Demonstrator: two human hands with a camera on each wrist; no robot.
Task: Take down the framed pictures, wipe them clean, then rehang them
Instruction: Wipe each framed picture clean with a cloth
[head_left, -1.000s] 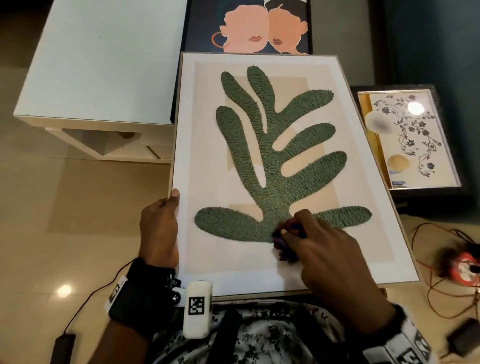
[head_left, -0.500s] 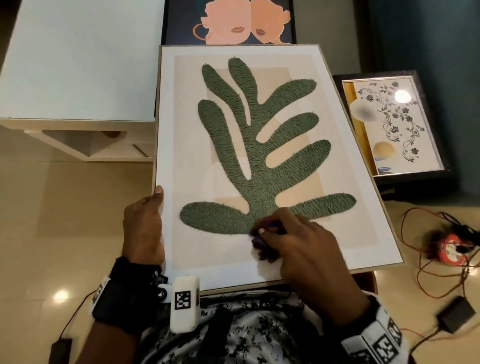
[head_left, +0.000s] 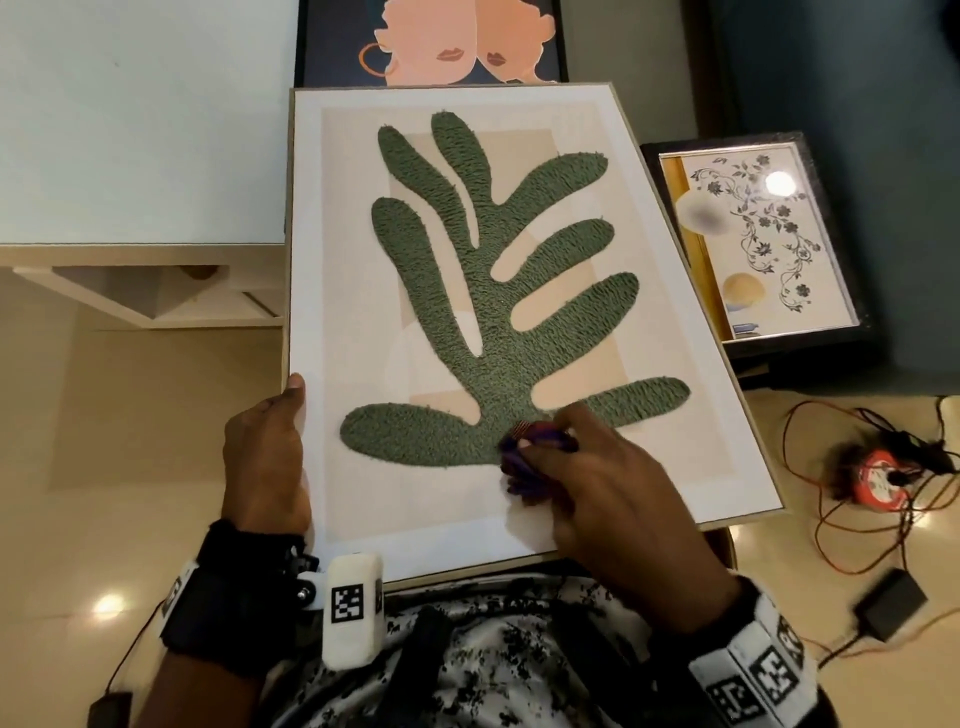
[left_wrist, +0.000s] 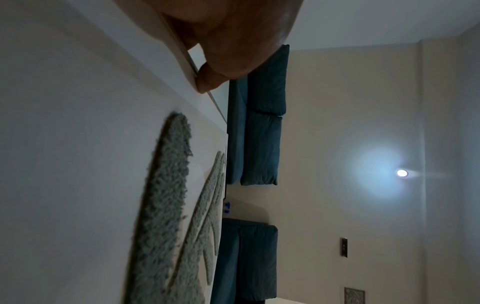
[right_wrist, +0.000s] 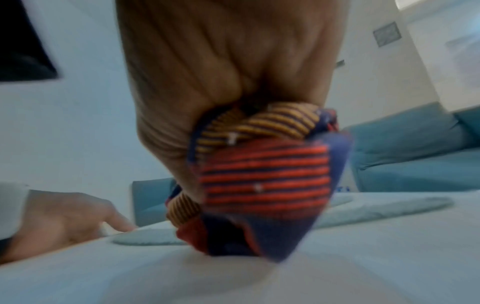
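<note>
A large framed picture (head_left: 332, 322) with a green textured leaf shape (head_left: 467, 312) lies tilted on my lap. My left hand (head_left: 265, 457) grips its left edge, thumb on the front face; the left wrist view shows that thumb (left_wrist: 207, 82) on the frame edge. My right hand (head_left: 597, 493) holds a bunched striped cloth (head_left: 524, 457) against the picture near the base of the leaf. In the right wrist view the cloth (right_wrist: 259, 181), striped red, orange and navy, is bunched in my fingers and touches the pale surface.
A dark-framed picture of two faces (head_left: 431, 47) leans behind the large one. A smaller black-framed floral picture (head_left: 763, 239) lies to the right. A white low table (head_left: 135, 130) stands at left. Red cables and a reel (head_left: 878, 473) lie on the floor at right, with a blue sofa (left_wrist: 259, 144) beyond.
The right hand with the cloth has stayed at the base of the leaf, shifting only slightly. The left hand keeps its grip on the left edge. The head view has shifted a little.
</note>
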